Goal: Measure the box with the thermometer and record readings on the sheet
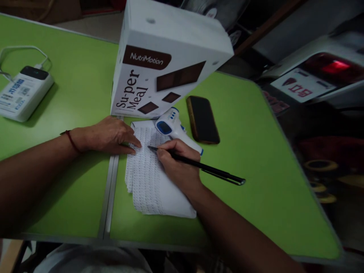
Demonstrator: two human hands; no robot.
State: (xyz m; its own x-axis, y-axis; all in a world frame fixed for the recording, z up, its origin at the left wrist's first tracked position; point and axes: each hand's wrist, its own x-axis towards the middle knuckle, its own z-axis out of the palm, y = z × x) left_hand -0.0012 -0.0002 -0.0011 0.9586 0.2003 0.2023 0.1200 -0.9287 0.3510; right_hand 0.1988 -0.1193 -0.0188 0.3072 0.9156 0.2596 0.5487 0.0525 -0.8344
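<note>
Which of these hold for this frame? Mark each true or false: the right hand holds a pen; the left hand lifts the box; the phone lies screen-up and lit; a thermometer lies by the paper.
1. The right hand holds a black pen with its tip on the paper. True.
2. The left hand lifts the box. False: it presses flat on the paper's edge.
3. The phone is lit. False: it is dark.
4. A thermometer lies at the paper's top edge. True.

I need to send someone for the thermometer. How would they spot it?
On the green table, look below the tall NutriMotion box. The thermometer lies there between the written paper and the dark phone. It alone is white with blue trim.
</note>
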